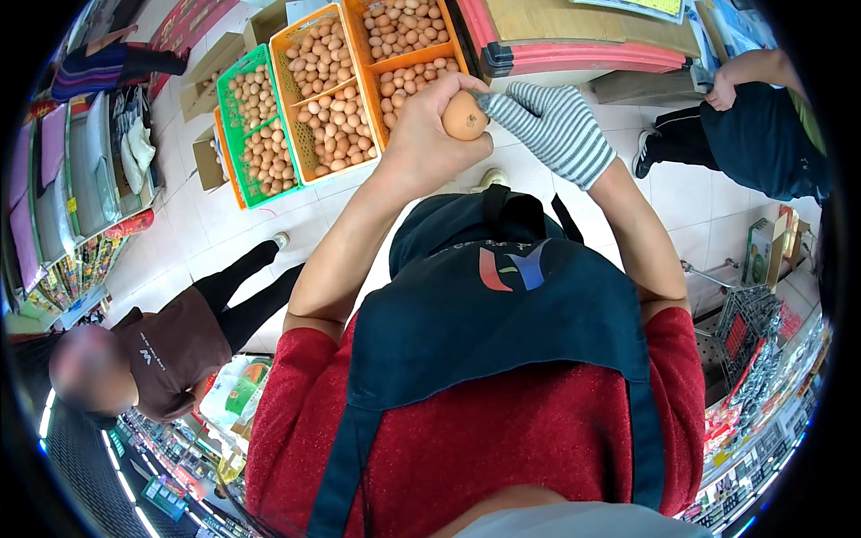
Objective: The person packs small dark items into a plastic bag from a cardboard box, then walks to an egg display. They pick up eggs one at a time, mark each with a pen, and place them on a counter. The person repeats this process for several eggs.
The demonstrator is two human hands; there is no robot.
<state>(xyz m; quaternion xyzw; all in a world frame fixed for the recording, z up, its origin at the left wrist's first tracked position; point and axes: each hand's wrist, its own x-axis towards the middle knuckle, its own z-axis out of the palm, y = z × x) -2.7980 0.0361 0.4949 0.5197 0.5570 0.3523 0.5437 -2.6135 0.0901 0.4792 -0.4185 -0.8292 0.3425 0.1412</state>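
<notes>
My bare left hand (429, 128) is curled round a brown egg (465, 117), thumb and index finger on either side of it. A darker mark shows on its shell. My right hand (554, 128) wears a grey-and-white striped knit glove with a dark, soiled tip. That tip rests against the egg's right side, while the other gloved fingers stand apart from the shell. Just beyond my left hand are orange crates (367, 79) of brown eggs, with a green crate (240, 158) of eggs to their left.
Cardboard boxes (208, 161) flank the crates on the left. A wooden-topped stand with pink edging (583, 56) is at the far right. One person (175, 350) stands at left, another (762, 134) at right. A shopping cart (749, 327) is at lower right.
</notes>
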